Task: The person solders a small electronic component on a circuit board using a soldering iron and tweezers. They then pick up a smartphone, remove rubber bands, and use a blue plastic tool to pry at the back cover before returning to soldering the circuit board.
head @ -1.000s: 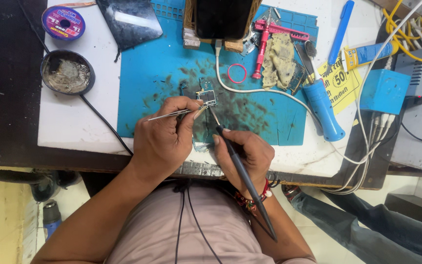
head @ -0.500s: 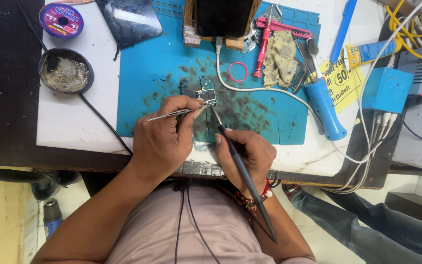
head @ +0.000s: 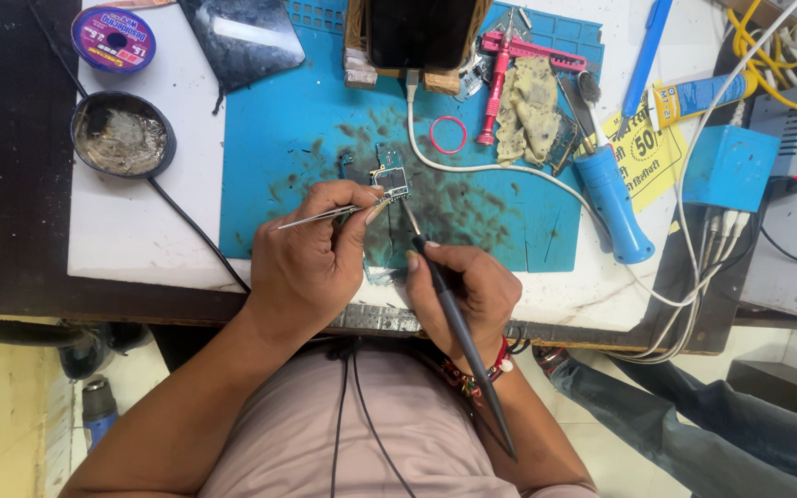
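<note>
Between hands: circuit board, touching tweezers.

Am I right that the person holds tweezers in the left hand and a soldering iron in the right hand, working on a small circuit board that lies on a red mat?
Not quite: the head view shows the mat is blue, not red. The rest holds: left hand with tweezers, right hand with soldering iron, at the small circuit board.

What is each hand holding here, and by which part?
Left hand pinches tweezers near mid-length, tips at the small circuit board. Right hand grips a soldering iron low on its handle, like a pen.
</note>
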